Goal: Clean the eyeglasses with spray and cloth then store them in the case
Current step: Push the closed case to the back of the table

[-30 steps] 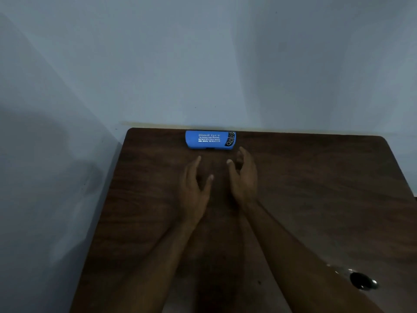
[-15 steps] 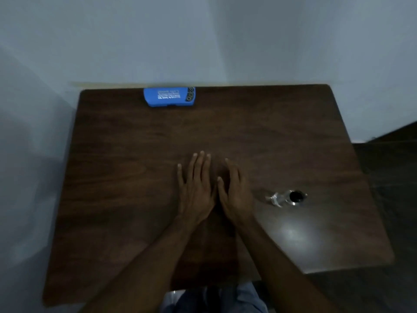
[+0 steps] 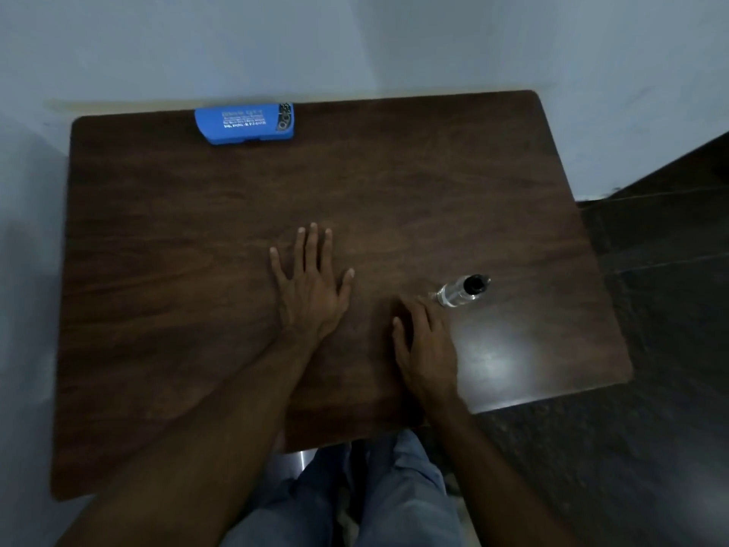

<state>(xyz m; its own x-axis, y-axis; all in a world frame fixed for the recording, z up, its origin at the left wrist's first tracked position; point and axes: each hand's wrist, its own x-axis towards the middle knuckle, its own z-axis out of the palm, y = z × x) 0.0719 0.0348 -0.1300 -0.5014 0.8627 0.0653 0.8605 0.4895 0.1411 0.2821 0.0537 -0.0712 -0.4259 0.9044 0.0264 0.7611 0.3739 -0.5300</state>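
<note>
Left grip (image 3: 311, 282): flat, spread, empty.
Right grip (image 3: 426, 341): relaxed, empty; spray bottle (image 3: 459, 292) just beyond.
Case (image 3: 245, 124): far beyond left grip; glasses unseen.
Risk: careless reach knocks bottle off worktop (image 3: 434, 171).

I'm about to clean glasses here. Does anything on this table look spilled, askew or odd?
Nothing looks spilled or damaged. The blue case lies shut at the far edge of the table; the spray bottle sits beside the right hand. The pale patch near that hand seems to be glare. Only oddity: no eyeglasses or cloth in view.
</note>
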